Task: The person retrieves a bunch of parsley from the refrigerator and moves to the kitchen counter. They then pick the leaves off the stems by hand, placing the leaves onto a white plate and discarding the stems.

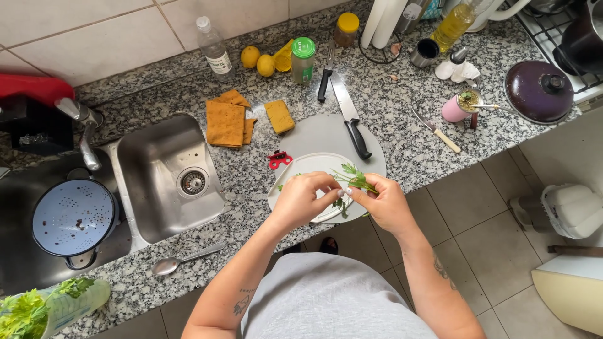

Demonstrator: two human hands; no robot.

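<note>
Both hands meet over a white oval plate (295, 179): the left hand (300, 199) and the right hand (384, 204) pinch a sprig of green leafy herb (355, 179) between fingertips, fingers closed narrowly on its stems just above the plate's near edge. The plate rests on a round grey cutting board (320, 133), where a black-handled kitchen knife (350, 119) lies with its blade pointing toward the wall.

The surface is a speckled grey granite counter (402, 125) backed by pale tiles, with beige floor tiles below. To the left sits a stainless steel double sink (151, 182); a blue enamel colander (72, 216) fills the far basin. A metal spoon (185, 258) lies on the counter's front edge.

Along the wall stand a clear plastic bottle with a white label (214, 47), two yellow lemons (258, 61), a green-capped can-shaped container (303, 59), a yellow-lidded jar (346, 29) and a bottle of yellow oil (455, 24). Folded orange cloths (227, 120) lie near the sink.
</note>
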